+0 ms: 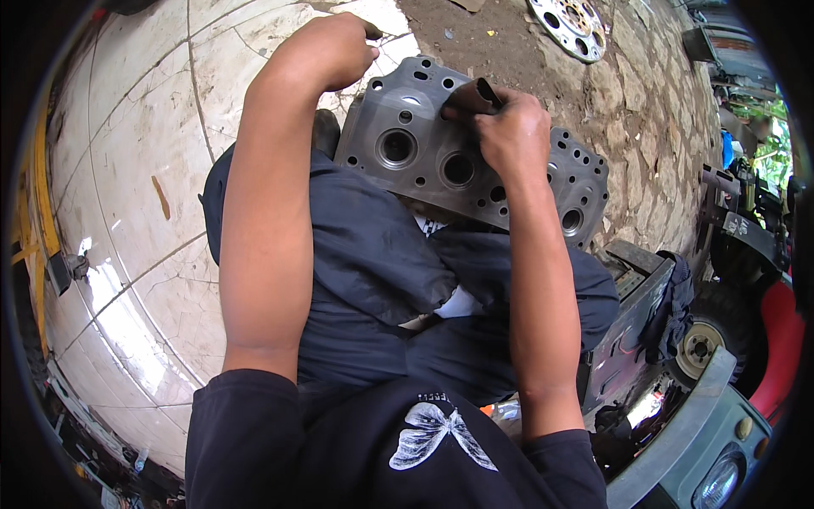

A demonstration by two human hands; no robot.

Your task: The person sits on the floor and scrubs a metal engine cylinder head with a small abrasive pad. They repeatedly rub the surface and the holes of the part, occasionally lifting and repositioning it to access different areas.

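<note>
A grey metal cylinder head (432, 140) with round valve seats and many bolt holes lies tilted in front of my knees. My right hand (515, 131) is closed on a curled dark brown piece of sandpaper (476, 97), over the flat face near its far edge. Beyond the far left corner of the cylinder head is my left hand (335, 51), its fingers curled in. Whatever it holds, if anything, is hidden. Dark trousers (365, 246) cover my bent legs on the near side of the metal part.
Cracked white tiles (136, 187) spread on the left, with stony ground (636, 153) at the right. A round metal plate with holes (572, 25) lies at the far right. Close on my right stand a metal box (623, 339) with a dark cloth (670, 310) and a green vehicle (721, 441).
</note>
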